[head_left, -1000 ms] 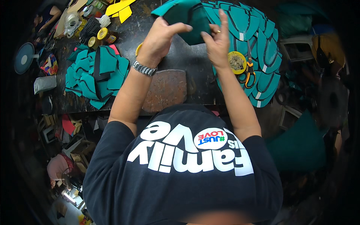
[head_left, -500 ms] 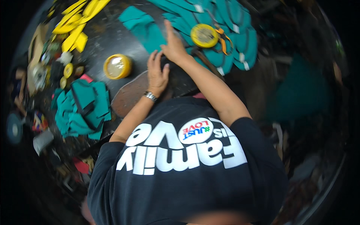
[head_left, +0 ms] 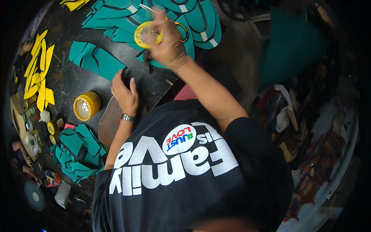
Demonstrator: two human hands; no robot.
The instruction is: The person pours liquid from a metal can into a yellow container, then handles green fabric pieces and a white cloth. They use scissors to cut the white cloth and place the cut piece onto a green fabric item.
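Observation:
My left hand (head_left: 125, 94) rests open on the black table, fingers apart, with its fingertips at the near edge of a cut teal sheet piece (head_left: 94, 60) that has dark edging. My right hand (head_left: 168, 42) is smeared by motion over a round yellow container (head_left: 143, 35) and a pair of scissors (head_left: 182, 30) with orange and black handles. A metal blade shows beyond the fingers. Whether the hand grips the scissors is unclear. Under and behind it spread many teal shaped pieces (head_left: 201, 23) with dark curved bands and white tabs.
A yellow jar (head_left: 87, 106) stands left of my left hand, near a brown slab (head_left: 110, 123). Yellow cut pieces (head_left: 38, 73) lie at far left. A teal pile (head_left: 79, 152) sits at the near left. A large teal sheet (head_left: 288, 46) is off the table to the right.
The view has shifted, so the table's things sit further left. My right hand has left the cut teal piece for the yellow container and scissors. My left hand stays near the piece.

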